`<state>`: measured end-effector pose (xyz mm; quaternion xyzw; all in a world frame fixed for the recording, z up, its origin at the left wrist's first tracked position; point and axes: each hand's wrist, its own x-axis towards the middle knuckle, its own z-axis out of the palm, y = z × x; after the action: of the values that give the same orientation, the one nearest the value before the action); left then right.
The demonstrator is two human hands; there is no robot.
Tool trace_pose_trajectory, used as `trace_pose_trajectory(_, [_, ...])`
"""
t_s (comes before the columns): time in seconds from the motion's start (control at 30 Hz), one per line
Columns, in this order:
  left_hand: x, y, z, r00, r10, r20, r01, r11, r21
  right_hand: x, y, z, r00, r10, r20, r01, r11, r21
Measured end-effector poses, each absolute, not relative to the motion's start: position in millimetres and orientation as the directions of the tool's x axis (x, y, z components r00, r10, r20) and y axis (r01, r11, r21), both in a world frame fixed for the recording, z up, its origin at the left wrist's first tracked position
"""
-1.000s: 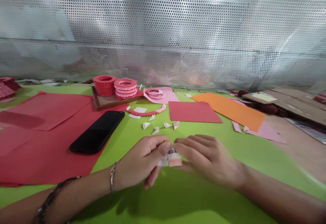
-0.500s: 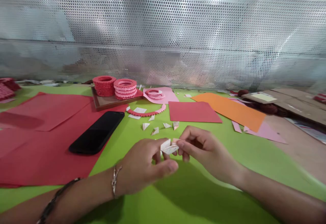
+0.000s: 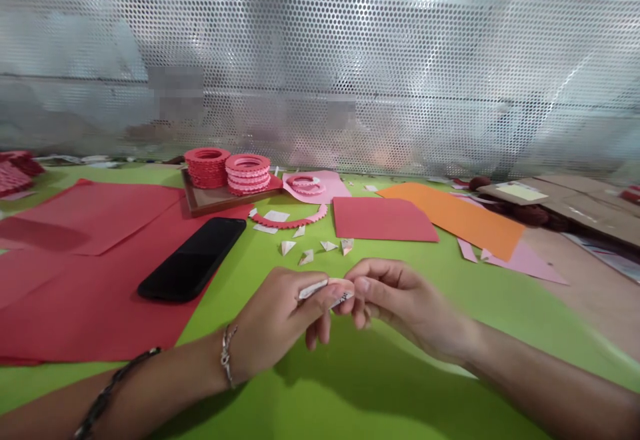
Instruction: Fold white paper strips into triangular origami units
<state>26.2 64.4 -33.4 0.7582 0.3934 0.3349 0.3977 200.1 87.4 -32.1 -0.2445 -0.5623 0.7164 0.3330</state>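
My left grip (image 3: 285,323) clamps a folded printed paper slip (image 3: 311,289); my right grip (image 3: 410,310) pinches its three-o'clock end, likely steadying it. Folded paper pieces (image 3: 288,247) at twelve, presumably for easy reach.

Paper (image 3: 313,289) partly hidden, forearms (image 3: 540,375) cut off

Folded slip (image 3: 313,289), in the grip: thin printed paper, matt. Table (image 3: 280,400), beneath the grip: smooth, with a soft sheen. Bracelet (image 3: 227,355), left of the grip: shiny silvery metal. Phone (image 3: 193,260), further left: smooth, glossy face. Red sheets (image 3: 90,220), far left: matt paper. Ring stacks (image 3: 206,172), beyond the grip: matt paper or card. Tray (image 3: 201,203), under them: wood-like. Screen (image 3: 350,47), farthest beyond: perforated bright metal.
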Motion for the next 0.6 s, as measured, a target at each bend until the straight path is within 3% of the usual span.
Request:
trace_pose_trajectory(0.37, [28.1,65.0,-35.4,0.494,0.844,0.209,0.35,-0.413,0.841,196.7,84.5,-24.8,-0.639,0.769,-0.006,-0.121,-0.109,-0.987])
trace_pose_trajectory(0.6, [29.9,63.9,-35.9,0.517,0.849,0.107,0.308,-0.301,0.903,195.3,78.3,-25.5,-0.53,0.845,0.076,-0.008,0.084,-0.996])
